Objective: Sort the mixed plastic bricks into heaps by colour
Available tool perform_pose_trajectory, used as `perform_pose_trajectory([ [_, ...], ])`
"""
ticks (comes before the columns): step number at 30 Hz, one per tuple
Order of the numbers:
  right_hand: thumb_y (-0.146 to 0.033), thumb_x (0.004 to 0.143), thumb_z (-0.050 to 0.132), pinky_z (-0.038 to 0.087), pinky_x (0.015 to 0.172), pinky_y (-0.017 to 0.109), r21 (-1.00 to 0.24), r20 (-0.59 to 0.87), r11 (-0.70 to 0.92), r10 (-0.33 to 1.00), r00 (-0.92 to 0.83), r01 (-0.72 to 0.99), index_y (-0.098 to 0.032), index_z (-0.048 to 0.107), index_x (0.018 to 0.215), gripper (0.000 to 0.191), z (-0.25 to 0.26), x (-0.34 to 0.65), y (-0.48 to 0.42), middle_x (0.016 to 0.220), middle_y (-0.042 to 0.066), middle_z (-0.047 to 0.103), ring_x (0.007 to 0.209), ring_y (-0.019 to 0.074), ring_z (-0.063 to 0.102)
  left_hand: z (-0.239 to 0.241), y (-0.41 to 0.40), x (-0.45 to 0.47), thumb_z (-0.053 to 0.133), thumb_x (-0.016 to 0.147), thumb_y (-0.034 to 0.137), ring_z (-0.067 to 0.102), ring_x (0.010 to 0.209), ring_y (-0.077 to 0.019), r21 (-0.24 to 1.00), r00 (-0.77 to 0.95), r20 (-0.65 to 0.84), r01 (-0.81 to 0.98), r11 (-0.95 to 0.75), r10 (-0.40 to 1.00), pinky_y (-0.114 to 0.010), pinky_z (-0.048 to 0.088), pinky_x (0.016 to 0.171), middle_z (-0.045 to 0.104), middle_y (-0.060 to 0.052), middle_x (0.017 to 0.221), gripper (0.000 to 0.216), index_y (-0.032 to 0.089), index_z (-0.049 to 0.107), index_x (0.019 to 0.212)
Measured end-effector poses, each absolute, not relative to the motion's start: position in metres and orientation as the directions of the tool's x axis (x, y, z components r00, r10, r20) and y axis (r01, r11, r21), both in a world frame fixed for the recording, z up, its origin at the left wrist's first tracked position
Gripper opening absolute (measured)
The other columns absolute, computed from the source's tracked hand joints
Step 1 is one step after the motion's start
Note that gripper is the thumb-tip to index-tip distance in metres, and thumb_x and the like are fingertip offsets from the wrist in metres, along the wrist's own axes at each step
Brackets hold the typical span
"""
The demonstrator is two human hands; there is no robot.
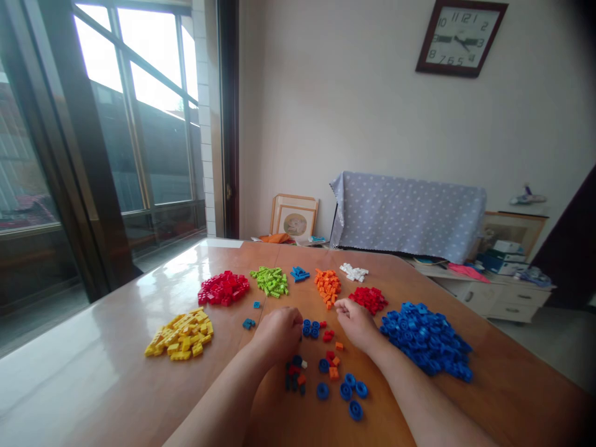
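Observation:
My left hand (283,330) is at the middle of the table with its fingers curled in. Whatever those fingers hold, if anything, is hidden behind the hand. Just right of it lies a cluster of blue wheels (310,329). My right hand (356,321) has its fingertips drawn together by the near tip of the orange brick pile (328,285); what sits in that pinch is too small to make out. Between my forearms are small red bricks (328,336), an orange brick (334,373), loose blue wheels (345,390) and a mixed group of dark, red and white pieces (294,370).
Around my hands lie piles of yellow bricks (181,335), crimson bricks (224,288), lime bricks (270,282), blue bricks (300,274), white bricks (354,272), red bricks (369,299) and many blue wheels (424,338). Two small teal pieces (249,323) rest left of my left hand.

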State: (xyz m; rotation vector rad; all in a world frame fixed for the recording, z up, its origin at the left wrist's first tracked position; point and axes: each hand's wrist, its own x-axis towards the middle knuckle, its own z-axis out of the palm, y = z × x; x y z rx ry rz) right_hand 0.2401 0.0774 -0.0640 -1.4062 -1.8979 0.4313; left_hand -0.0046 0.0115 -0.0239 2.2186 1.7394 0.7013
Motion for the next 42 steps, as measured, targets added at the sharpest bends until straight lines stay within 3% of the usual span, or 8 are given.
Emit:
perform_pose_trajectory([
  [5, -0.018, 0.079, 0.049, 0.045, 0.087, 0.028, -0.478, 0.330, 0.380, 0.913, -0.239, 0.792, -0.021, 0.073, 0.099, 0.030, -0.060, 0.232, 0.074, 0.100, 0.006, 0.068, 0.096, 0.0195, 0.062, -0.028, 0.012, -0.007, 0.051, 0.082, 0.028, 0.064, 0.084, -0.0176, 0.449, 0.175, 0.243, 0.851, -0.271, 0.954, -0.025, 0.040, 0.068, 0.072, -0.002, 0.092, 0.019, 0.025, 0.069, 0.087],
  [9, -0.020, 0.080, 0.050, 0.043, 0.090, 0.027, -0.408, 0.263, 0.338, 0.933, -0.246, 0.848, -0.022, 0.072, 0.116, 0.042, -0.061, 0.227, 0.080, 0.106, 0.008, 0.065, 0.101, 0.0206, 0.060, -0.028, 0.013, -0.007, 0.051, 0.082, 0.027, 0.064, 0.083, -0.0179, 0.450, 0.158, 0.226, 0.858, -0.246, 0.961, -0.025, 0.040, 0.066, 0.072, -0.003, 0.091, 0.019, 0.025, 0.069, 0.087],
  [12, -0.020, 0.080, 0.051, 0.043, 0.089, 0.026, -0.417, 0.222, 0.304, 0.948, -0.228, 0.857, -0.022, 0.067, 0.126, 0.049, -0.063, 0.226, 0.088, 0.108, 0.008, 0.064, 0.100, 0.0197, 0.060, -0.027, 0.012, -0.007, 0.051, 0.082, 0.026, 0.064, 0.084, -0.0181, 0.457, 0.157, 0.228, 0.854, -0.248, 0.961, -0.024, 0.041, 0.068, 0.072, -0.003, 0.092, 0.020, 0.025, 0.070, 0.088],
  [18, -0.020, 0.079, 0.054, 0.044, 0.084, 0.026, -0.435, 0.231, 0.302, 0.948, -0.220, 0.848, -0.021, 0.075, 0.094, 0.026, -0.058, 0.224, 0.100, 0.097, 0.005, 0.065, 0.090, 0.0184, 0.061, -0.025, 0.008, -0.006, 0.052, 0.083, 0.028, 0.064, 0.084, -0.0197, 0.457, 0.143, 0.246, 0.855, -0.245, 0.959, -0.026, 0.043, 0.070, 0.072, -0.004, 0.093, 0.019, 0.025, 0.070, 0.087],
  [30, -0.018, 0.076, 0.058, 0.044, 0.085, 0.026, -0.449, 0.261, 0.325, 0.939, -0.225, 0.832, -0.023, 0.074, 0.083, 0.018, -0.051, 0.209, 0.120, 0.098, 0.003, 0.066, 0.091, 0.0174, 0.061, -0.022, 0.006, -0.008, 0.055, 0.081, 0.028, 0.064, 0.089, -0.0220, 0.465, 0.138, 0.221, 0.855, -0.228, 0.965, -0.028, 0.046, 0.074, 0.073, -0.005, 0.097, 0.018, 0.025, 0.071, 0.089],
  [42, -0.019, 0.077, 0.051, 0.046, 0.081, 0.028, -0.559, 0.264, 0.328, 0.941, -0.211, 0.762, -0.021, 0.073, 0.087, 0.025, -0.054, 0.214, 0.119, 0.096, 0.003, 0.070, 0.090, 0.0183, 0.063, -0.024, 0.008, -0.008, 0.053, 0.081, 0.023, 0.064, 0.090, -0.0207, 0.475, 0.135, 0.226, 0.849, -0.230, 0.965, -0.027, 0.046, 0.076, 0.072, -0.006, 0.097, 0.019, 0.025, 0.071, 0.089],
])
